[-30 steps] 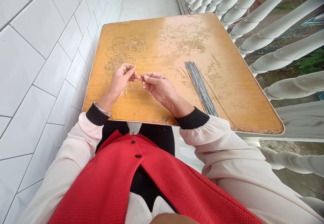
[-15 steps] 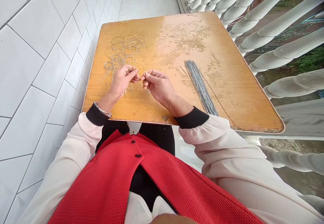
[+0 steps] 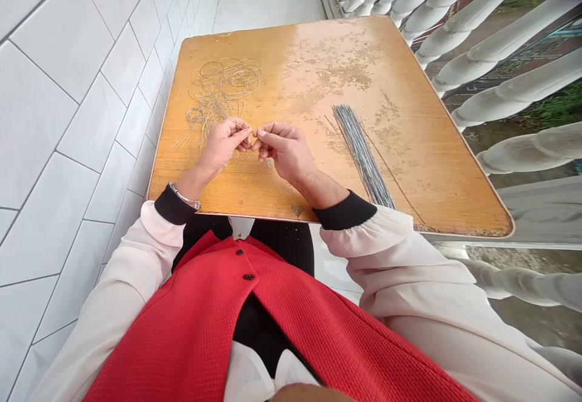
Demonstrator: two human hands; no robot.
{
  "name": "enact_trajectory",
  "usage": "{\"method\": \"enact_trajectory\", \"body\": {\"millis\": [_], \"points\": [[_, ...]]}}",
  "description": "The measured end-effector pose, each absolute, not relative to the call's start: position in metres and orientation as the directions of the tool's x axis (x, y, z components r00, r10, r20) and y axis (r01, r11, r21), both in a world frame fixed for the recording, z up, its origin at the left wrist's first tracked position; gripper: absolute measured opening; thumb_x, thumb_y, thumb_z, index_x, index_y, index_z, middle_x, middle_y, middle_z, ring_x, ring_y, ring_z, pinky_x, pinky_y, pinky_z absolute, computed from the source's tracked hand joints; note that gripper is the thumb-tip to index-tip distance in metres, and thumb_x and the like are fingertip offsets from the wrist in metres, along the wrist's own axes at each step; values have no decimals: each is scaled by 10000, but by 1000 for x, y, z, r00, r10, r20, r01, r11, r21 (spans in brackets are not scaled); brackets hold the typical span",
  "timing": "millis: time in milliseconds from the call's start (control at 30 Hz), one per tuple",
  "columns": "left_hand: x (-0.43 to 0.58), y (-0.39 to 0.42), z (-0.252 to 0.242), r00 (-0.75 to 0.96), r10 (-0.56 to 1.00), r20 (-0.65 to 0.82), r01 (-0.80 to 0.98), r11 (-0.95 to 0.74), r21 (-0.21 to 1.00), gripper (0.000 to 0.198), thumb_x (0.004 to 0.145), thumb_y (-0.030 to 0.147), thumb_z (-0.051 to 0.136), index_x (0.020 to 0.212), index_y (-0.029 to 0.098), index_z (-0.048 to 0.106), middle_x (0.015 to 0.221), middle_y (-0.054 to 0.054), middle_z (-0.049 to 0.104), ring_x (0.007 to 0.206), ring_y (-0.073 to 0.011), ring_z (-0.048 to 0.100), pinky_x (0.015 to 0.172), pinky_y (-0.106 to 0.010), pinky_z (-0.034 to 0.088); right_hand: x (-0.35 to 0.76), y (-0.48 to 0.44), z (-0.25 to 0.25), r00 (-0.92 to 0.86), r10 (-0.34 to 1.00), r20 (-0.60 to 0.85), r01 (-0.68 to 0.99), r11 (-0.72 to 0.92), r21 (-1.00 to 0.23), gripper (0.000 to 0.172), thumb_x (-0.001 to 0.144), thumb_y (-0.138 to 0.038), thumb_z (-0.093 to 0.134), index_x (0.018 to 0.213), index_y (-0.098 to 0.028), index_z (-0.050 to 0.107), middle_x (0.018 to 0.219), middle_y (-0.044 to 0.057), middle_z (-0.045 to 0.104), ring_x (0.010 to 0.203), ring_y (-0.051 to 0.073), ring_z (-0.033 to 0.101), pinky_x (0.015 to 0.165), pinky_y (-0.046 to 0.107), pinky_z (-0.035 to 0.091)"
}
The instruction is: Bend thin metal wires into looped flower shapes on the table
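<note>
My left hand (image 3: 227, 140) is closed in a pinch on a thin wire (image 3: 234, 122), just over the near left part of the table. Thumb and fingertips of my right hand (image 3: 284, 147) are pinched too, almost touching the left fingertips, at the wire's end. The wire between them is too fine to see clearly. Behind and beside my left hand lies a loose tangle of looped silver wires (image 3: 231, 77), some straight ends reaching toward the near left. To the right of my right hand is a bundle of straight grey wires (image 3: 361, 153).
The wooden table (image 3: 291, 190) has a worn, peeling top. A single long wire (image 3: 395, 177) lies right of the bundle. Small bits (image 3: 268, 162) sit under my hands. A white tiled wall (image 3: 82, 117) runs along the left, a white balustrade (image 3: 500, 99) along the right.
My right hand has come slightly left, so the fingertips of both hands are closer together. The view has shifted a little; the wires on the table lie as before.
</note>
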State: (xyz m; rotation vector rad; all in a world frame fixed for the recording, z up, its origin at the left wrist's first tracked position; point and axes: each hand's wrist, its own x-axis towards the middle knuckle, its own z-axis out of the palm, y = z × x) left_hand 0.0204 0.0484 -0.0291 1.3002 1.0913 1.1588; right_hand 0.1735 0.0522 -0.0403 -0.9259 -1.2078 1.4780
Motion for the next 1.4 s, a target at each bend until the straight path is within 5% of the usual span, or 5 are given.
{"method": "enact_trajectory", "body": {"millis": [733, 1400], "points": [[18, 55, -44, 243, 944, 223, 181, -270, 945, 184, 919, 86, 602, 781, 191, 539, 631, 66, 603, 581, -49, 583, 620, -193, 480, 177, 56, -34, -276, 958, -78, -55, -97, -994, 160, 670, -94, 617, 532, -173, 598, 464, -9, 566, 378, 75, 443, 417, 221, 366], [15, 49, -25, 169, 983, 66, 68, -78, 995, 134, 957, 195, 617, 827, 173, 594, 681, 42, 631, 619, -49, 594, 643, -196, 467, 183, 58, -33, -282, 952, -121, -136, -164, -977, 223, 835, -242, 756, 645, -157, 676, 705, 34, 701, 513, 72, 560, 501, 208, 463]]}}
